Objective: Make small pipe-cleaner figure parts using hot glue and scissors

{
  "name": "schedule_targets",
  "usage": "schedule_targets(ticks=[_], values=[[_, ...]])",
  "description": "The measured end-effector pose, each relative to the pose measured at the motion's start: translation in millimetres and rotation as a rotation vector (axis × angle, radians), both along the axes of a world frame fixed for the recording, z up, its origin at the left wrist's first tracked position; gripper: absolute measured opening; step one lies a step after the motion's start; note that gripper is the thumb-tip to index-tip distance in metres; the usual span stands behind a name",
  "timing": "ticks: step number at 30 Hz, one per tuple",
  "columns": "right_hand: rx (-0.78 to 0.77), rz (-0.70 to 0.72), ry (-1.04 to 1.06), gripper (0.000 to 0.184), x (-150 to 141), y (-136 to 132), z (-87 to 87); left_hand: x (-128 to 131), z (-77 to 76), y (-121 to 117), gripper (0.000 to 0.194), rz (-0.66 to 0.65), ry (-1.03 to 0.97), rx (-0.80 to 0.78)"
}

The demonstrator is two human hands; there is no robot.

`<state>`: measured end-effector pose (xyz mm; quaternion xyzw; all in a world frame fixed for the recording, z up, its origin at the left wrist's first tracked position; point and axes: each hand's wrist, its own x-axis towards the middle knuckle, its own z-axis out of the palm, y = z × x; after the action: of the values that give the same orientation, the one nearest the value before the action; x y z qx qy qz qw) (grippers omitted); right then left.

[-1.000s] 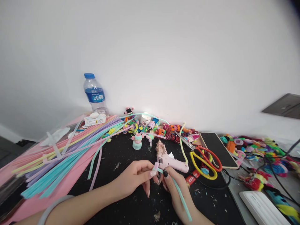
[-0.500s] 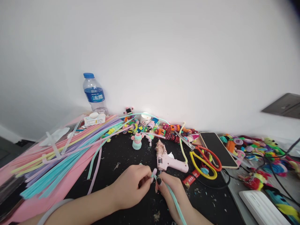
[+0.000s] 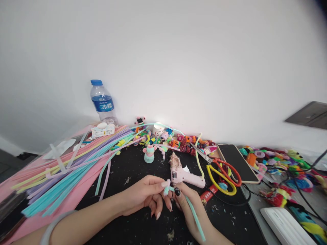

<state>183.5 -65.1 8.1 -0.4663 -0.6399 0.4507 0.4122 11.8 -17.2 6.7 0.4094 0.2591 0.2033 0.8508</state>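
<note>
My left hand (image 3: 149,192) pinches a small pink-and-mint twisted pipe cleaner piece (image 3: 167,189) between thumb and forefinger, its other fingers loosely curled below. My right hand (image 3: 187,200) is closed on a mint pipe cleaner (image 3: 195,217) just beside it. One end of that pipe cleaner reaches the small piece; the long end trails down over my right hand. Just beyond the hands lies a pink glue gun (image 3: 185,176), its nozzle pointing away. A little mint-and-pink pipe cleaner figure (image 3: 149,154) stands upright left of the glue gun.
Left lies a spread of pastel pipe cleaners (image 3: 76,170), with a water bottle (image 3: 102,102) behind. Scissors (image 3: 222,175) with red and yellow handles, a phone (image 3: 237,163) and a dark cable (image 3: 233,205) are right. Colourful figures (image 3: 178,143) line the wall; a white device (image 3: 284,226) sits front right.
My left hand has turned, its thumb now on top and lower fingers opened out below. The small piece has shifted slightly, and the mint pipe cleaner's trailing end has come into view.
</note>
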Motion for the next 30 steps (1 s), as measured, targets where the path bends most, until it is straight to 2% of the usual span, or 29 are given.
schedule_targets(ticks=[4, 8, 15, 22, 26, 30], values=[[0.016, 0.033, -0.004, 0.034, 0.4, 0.2, 1.3, -0.1, 0.9, -3.9, 0.030, -0.014, -0.017, -0.086], [0.009, 0.027, -0.025, 0.035, 0.9, 0.4, 0.6, 0.9, 0.5, -4.4, 0.024, 0.031, 0.007, -0.064], [0.043, 0.052, -0.051, 0.033, 2.9, -2.5, -3.5, 4.3, 0.0, -5.3, 0.030, 0.088, 0.081, 0.165], [0.014, 0.136, -0.023, 0.038, 2.6, -2.7, 2.2, 4.8, -2.1, -10.7, 0.035, 0.152, 0.234, 0.401], [-0.021, 0.058, 0.027, 0.037, 2.4, -2.9, -0.5, 5.1, -4.1, -9.7, 0.032, 0.147, 0.203, 0.384], [-0.053, -0.027, 0.059, 0.034, 4.0, -1.3, -6.6, 4.2, -3.1, -5.2, 0.029, 0.080, 0.112, 0.340]])
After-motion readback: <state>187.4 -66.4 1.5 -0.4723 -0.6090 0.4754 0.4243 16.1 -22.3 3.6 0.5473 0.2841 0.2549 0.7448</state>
